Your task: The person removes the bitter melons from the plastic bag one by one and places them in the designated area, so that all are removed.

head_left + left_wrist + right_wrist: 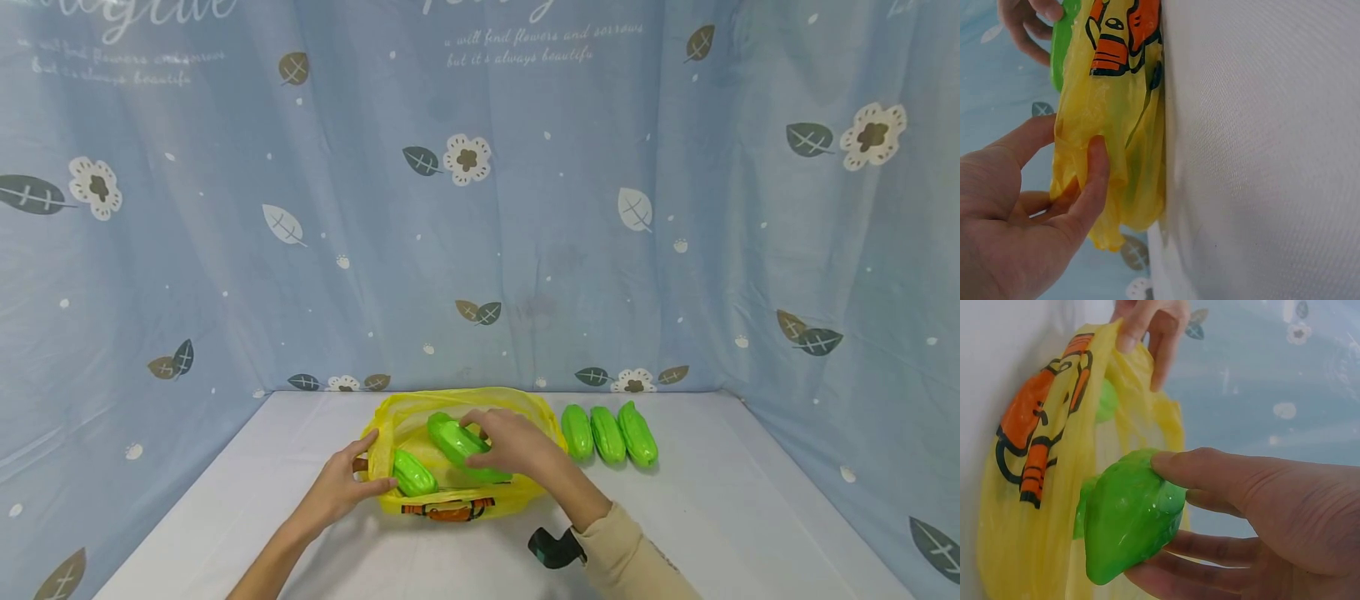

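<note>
Table [720,517] first: a yellow bag [517,503] sits on it, mouth open. Right hand [517,442] reaches in over the rim, back of the hand up, pinching a green gourd [1132,515] between thumb and fingers, right at the bag's mouth. Left hand [337,483] has thumb and fingers spread wide around the left rim, holding it. Second gourd [414,473]'s inside, three gourds [608,435] just beside the bag.

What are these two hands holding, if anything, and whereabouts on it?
The right hand holds a green gourd by its sides; the left hand holds the yellow bag by its opening's left edge.
</note>
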The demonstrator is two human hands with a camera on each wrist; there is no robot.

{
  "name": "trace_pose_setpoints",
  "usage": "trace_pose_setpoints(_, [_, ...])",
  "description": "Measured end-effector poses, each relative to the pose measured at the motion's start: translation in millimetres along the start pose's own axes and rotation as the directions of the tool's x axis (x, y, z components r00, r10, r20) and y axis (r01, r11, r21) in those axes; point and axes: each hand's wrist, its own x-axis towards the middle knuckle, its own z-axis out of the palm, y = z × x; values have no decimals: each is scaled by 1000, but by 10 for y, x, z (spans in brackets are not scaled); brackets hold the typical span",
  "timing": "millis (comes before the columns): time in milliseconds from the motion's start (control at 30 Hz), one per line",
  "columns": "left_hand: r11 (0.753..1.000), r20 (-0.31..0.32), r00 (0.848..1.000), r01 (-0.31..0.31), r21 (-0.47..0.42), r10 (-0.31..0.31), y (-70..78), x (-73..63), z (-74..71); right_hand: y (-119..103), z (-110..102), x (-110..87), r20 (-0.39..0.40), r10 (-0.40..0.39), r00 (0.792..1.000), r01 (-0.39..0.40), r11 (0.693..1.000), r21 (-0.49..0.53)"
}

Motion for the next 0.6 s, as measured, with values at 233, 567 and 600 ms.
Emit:
trace_pose_setpoints(233, [1000,3,1000,12,-7,-12,-2,-4,0,106,-43,-113,-28,-18,999,20,999,51])
trace_pose_setpoints(567, [1000,1,1000,4,8,-4,-6,10,1,266,-146,-259,-58,15,998,-11,997,72])
trace_pose_setpoints(600, [1000,2,1000,5,10,-5,-1,9,1,284,-157,-272,-62,22,998,-17,997,74])
